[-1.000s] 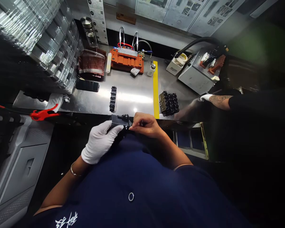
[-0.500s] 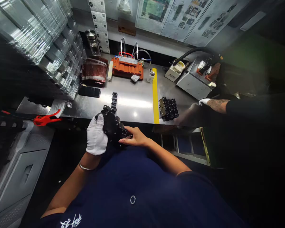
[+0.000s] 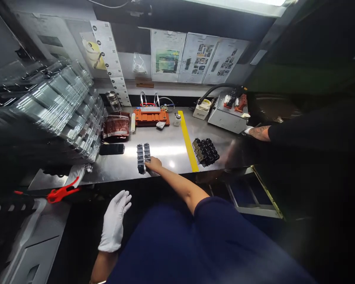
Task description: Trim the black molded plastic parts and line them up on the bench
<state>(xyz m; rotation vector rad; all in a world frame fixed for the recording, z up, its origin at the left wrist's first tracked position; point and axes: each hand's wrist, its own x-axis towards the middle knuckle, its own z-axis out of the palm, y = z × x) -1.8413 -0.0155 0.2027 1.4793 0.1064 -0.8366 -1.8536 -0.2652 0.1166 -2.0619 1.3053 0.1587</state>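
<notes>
Two long black molded parts (image 3: 140, 158) stand side by side on the steel bench, close to its front edge. My bare right hand (image 3: 154, 165) reaches across the bench, its fingers closed on the near end of the right-hand black part (image 3: 147, 150). My fingertips are partly hidden against it. Off the bench, in front of its edge, my white-gloved left hand (image 3: 113, 221) hangs in the air with its fingers stretched out and nothing in it.
Several black parts (image 3: 206, 152) sit in a block right of the yellow tape (image 3: 187, 142). An orange fixture (image 3: 151, 117), a phone (image 3: 111, 148) and plastic-wrapped trays (image 3: 73, 102) line the bench. A co-worker's arm (image 3: 258, 133) reaches in beside a grey box (image 3: 227, 118).
The black part that both hands held is now on the bench beside the other one. My left hand has let go and dropped back; my right hand has moved forward. The camera view has tilted up.
</notes>
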